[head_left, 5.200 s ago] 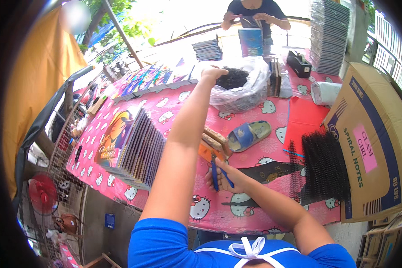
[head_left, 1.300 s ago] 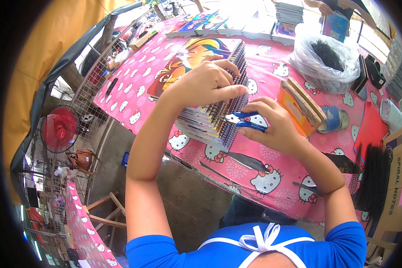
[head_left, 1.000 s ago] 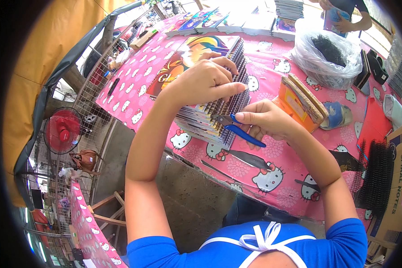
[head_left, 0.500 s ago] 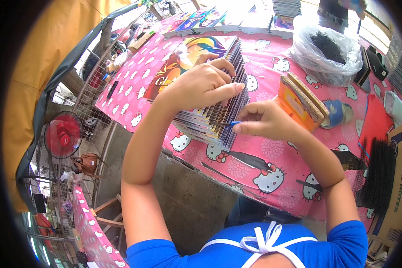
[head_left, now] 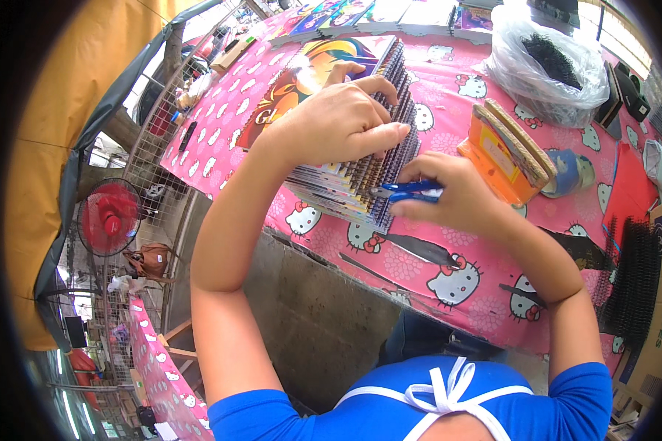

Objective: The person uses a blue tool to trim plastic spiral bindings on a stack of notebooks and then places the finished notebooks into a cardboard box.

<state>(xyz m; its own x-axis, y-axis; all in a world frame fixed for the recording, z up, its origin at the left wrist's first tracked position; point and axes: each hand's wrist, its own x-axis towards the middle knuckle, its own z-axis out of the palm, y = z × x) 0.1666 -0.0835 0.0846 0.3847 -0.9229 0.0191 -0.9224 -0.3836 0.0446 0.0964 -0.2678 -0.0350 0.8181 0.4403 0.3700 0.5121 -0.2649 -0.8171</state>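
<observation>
Head view: left hand [head_left: 338, 121] pressed flat on stack of spiral-bound notebooks [head_left: 346, 176], fingers spread, thumb along the wire spines. Stack at near edge of pink tabletop [head_left: 449, 272]. Right hand [head_left: 452, 195] closed around blue-handled pliers [head_left: 404, 191], tips at the spines. Orange-and-brown block [head_left: 507, 151] just right of that hand. Clear bag of black coils [head_left: 548, 62] further back. Red fan [head_left: 110, 217] below left.
</observation>
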